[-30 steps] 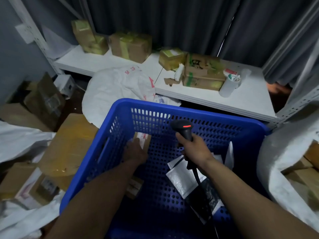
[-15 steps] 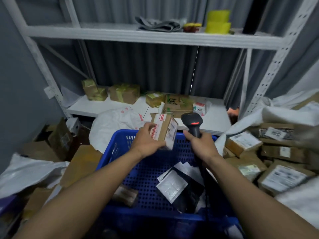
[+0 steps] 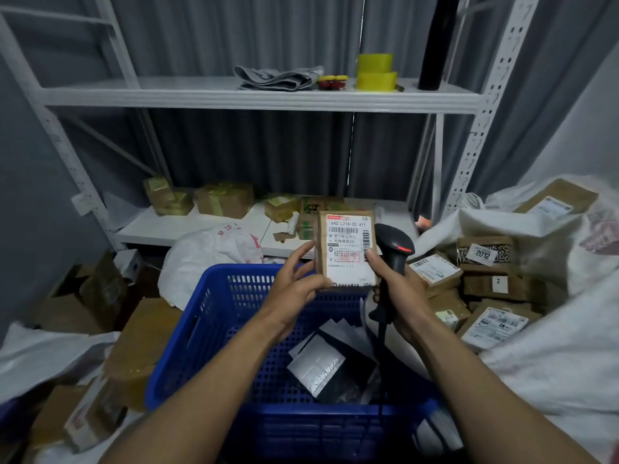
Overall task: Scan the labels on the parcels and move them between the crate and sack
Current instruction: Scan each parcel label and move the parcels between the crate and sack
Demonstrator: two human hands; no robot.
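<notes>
Up over the far rim of the blue perforated plastic crate (image 3: 201, 329), the small brown cardboard parcel (image 3: 346, 249) sits between both hands. The left hand (image 3: 294, 289) pinches its left edge. The right hand (image 3: 402, 291) thumbs its right edge while curling round the black handheld scanner (image 3: 397, 246). The parcel stands upright, long axis vertical, label facing the camera. Silver and black mailer bags (image 3: 318, 366) lie in the crate. Labelled cardboard boxes (image 3: 485, 257) fill the white woven sack (image 3: 569, 363) on the right.

Blue perforated crate (image 3: 207, 333), brown parcel (image 3: 346, 249) with white label, black scanner (image 3: 393, 252), possibly silver mailers (image 3: 316, 368).
</notes>
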